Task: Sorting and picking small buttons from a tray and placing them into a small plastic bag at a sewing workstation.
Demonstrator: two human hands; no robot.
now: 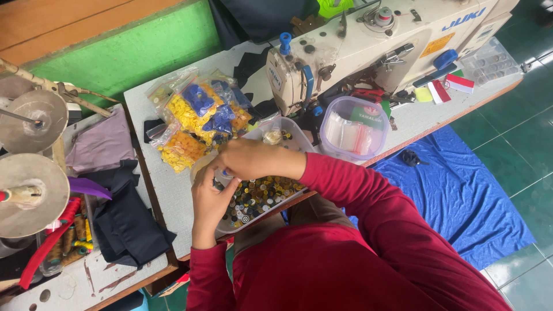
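Two hands: left hand (210,198), right hand (247,158) fingers pinch small item together over one button tray (299,137).

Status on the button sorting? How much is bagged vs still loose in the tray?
Done: several clear bags of yellow and blue buttons lie piled beside the sewing machine. In hand: the left hand and right hand meet over the clear tray, pinching something small; what it is cannot be told. Left: a thick layer of mixed loose buttons fills the tray, so a good deal looks unsorted.
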